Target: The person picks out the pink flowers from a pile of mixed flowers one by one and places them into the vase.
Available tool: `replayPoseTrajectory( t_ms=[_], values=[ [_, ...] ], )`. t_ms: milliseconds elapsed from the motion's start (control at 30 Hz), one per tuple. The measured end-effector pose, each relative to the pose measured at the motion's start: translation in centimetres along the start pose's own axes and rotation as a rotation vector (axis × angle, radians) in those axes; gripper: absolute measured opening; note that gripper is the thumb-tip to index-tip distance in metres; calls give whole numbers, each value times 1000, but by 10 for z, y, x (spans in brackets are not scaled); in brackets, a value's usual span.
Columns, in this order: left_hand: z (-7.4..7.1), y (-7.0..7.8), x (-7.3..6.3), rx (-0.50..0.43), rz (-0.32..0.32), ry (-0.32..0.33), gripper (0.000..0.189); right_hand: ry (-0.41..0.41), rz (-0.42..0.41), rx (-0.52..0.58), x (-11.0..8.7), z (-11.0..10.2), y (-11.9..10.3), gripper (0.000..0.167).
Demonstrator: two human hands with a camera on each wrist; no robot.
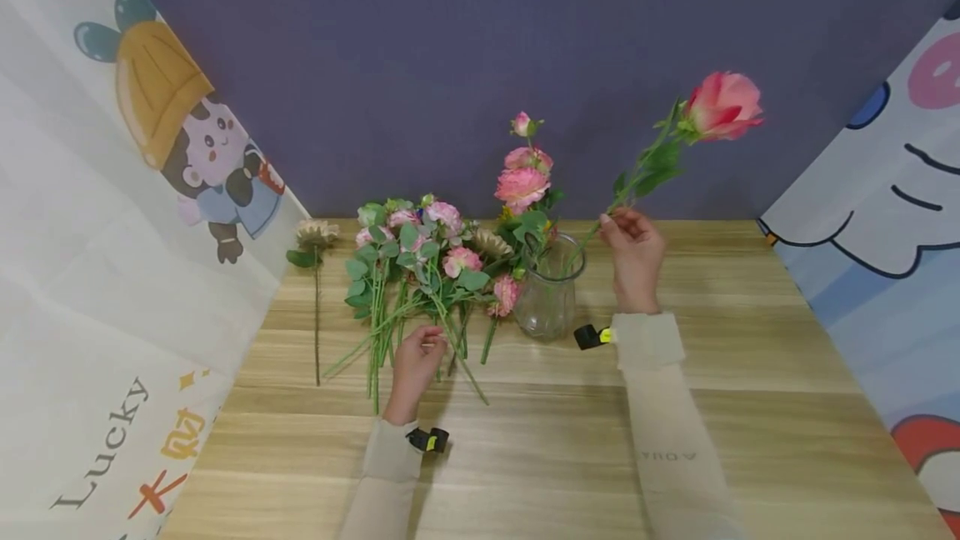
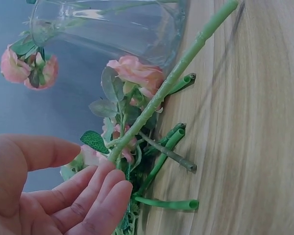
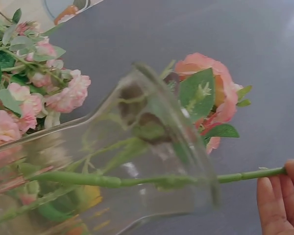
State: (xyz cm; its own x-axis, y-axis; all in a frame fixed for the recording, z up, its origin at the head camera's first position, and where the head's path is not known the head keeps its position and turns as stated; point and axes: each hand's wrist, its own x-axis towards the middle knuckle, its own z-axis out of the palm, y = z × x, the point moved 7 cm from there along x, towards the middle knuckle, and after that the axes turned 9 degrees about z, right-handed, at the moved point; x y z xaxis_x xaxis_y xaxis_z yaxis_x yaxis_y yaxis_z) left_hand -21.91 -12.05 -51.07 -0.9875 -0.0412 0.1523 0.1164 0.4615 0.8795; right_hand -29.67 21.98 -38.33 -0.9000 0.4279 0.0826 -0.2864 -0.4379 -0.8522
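My right hand [image 1: 637, 261] pinches the green stem of a large pink rose [image 1: 725, 107] between thumb and fingertips. The stem slants down through the mouth of a clear glass vase [image 1: 545, 307], and its lower end shows inside the glass in the right wrist view. Pink flowers [image 1: 523, 182] stand in the same vase, leaning left. My left hand [image 1: 417, 363] is over the cut ends of a flower pile [image 1: 442, 261]. In the left wrist view, its fingers are loosely bent, thumb apart, with the fingertips right at one thick green stem [image 2: 161, 93].
A single cream flower [image 1: 317, 233] with a long brown stem lies left of the pile on the wooden table [image 1: 525, 457]. Behind the table rises a dark blue-grey wall [image 1: 450, 65]. Printed white curtains [image 1: 60, 232] hang on both sides.
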Motion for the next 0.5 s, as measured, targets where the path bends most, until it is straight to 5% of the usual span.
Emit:
replayPoseTrajectory(
  t_ms=[267,500],
  values=[
    [1,-2,1,-6,-4,2,24,-20,22,-50,-3,-1,7,23],
    [1,-1,1,3,62,30,26,-38,26,-79,-5,-3,14,21]
  ],
)
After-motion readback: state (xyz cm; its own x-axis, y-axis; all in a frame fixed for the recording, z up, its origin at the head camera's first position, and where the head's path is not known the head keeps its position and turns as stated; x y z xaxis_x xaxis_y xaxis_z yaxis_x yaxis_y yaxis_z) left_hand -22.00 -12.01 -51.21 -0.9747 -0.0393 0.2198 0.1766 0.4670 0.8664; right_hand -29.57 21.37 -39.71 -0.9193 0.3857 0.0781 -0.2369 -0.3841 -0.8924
